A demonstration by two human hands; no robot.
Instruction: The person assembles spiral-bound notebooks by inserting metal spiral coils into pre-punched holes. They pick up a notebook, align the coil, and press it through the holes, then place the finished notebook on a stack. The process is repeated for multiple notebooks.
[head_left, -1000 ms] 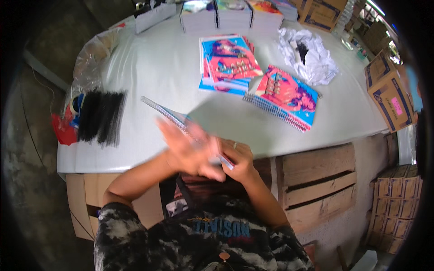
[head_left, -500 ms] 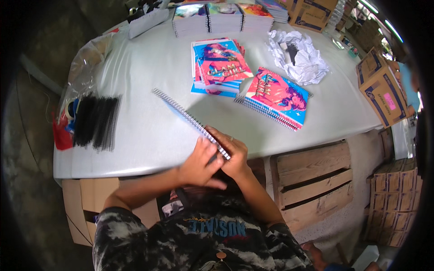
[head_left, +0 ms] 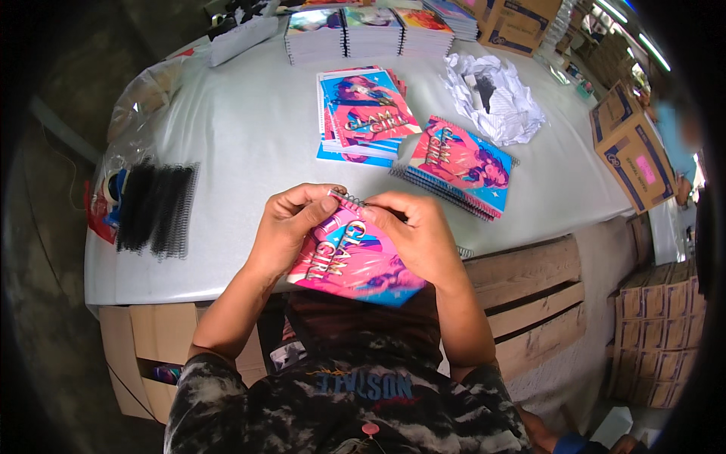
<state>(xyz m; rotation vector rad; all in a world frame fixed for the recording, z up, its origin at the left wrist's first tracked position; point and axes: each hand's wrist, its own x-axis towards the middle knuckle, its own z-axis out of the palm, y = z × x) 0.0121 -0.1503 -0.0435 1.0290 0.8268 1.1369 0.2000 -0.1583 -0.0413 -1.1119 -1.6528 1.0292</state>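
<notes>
Notebook with a glossy pink-and-blue cover (head_left: 352, 261), cover up, is pinched along its bound edge by two bare hands above the near rim of a white-covered table (head_left: 249, 144). The left hand (head_left: 286, 227) grips the notebook's far left corner, thumb on the cover; the right hand (head_left: 420, 234) holds farther along the same edge, its thumb also on top. Most fingers tuck out of view, so how firmly they press cannot be told. A wire coil (head_left: 355, 200) shows between the two grips, while the body of the notebook extends below them toward the wearer. It looks light and fairly flexible, the cover likely slick, the thin wire apt to bend; the stiffer bound edge seems the surest hold. Left of the notebook lies a bundle of black spiral coils (head_left: 157, 208). Beyond it, to the right, sits a stack of spiral notebooks (head_left: 463, 163); straight beyond, a pile of matching covers (head_left: 368, 110); farthest behind, a row of thick bound books (head_left: 372, 36).
</notes>
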